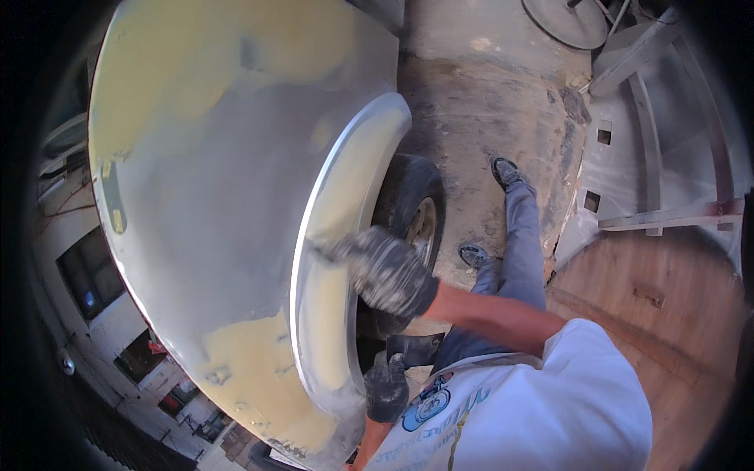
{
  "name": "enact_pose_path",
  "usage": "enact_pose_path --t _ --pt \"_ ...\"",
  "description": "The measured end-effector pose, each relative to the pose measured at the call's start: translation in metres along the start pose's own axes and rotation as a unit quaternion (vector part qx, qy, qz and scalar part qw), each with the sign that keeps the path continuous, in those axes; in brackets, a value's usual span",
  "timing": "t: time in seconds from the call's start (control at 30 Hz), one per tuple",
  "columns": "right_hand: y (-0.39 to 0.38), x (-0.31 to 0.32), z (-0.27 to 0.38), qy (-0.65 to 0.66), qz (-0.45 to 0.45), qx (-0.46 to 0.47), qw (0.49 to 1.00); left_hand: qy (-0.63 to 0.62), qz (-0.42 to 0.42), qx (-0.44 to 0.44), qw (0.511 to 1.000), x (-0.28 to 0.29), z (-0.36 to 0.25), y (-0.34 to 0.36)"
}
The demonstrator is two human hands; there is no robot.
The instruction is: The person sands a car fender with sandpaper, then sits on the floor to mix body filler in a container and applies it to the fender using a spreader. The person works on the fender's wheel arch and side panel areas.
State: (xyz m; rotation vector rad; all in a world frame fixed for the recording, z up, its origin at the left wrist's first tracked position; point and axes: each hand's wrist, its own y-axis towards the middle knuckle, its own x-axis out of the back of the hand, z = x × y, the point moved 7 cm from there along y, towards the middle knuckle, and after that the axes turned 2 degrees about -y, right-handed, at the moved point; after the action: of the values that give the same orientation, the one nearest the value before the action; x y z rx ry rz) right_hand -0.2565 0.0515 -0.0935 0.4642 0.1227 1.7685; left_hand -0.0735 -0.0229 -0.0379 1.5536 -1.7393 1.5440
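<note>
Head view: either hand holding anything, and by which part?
Cannot be told. Gloved right hand presses flat on the wheel arch; gloved left hand rests at its lower edge. No tool shows.

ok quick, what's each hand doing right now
Left hand: gloved, resting at the lower wheel arch, grip cannot be told.
Right hand: gloved, pressed on the wheel arch, grip cannot be told.

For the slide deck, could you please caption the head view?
Gloved right hand presses on the pale yellow, filler-coated wheel arch of a grey car body; gloved left hand rests lower on its rim.
</note>
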Motion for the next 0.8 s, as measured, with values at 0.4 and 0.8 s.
enact_pose_path --t 0.4,0.8 --pt "0.009 -0.031 -0.217 -0.009 -0.182 -0.149 0.972 -0.02 0.025 0.087 0.996 -0.019 0.012 -0.001" --pt "0.046 0.013 -0.302 0.026 -0.151 -0.314 0.937 -0.025 0.045 0.097 0.994 -0.024 0.008 0.009"
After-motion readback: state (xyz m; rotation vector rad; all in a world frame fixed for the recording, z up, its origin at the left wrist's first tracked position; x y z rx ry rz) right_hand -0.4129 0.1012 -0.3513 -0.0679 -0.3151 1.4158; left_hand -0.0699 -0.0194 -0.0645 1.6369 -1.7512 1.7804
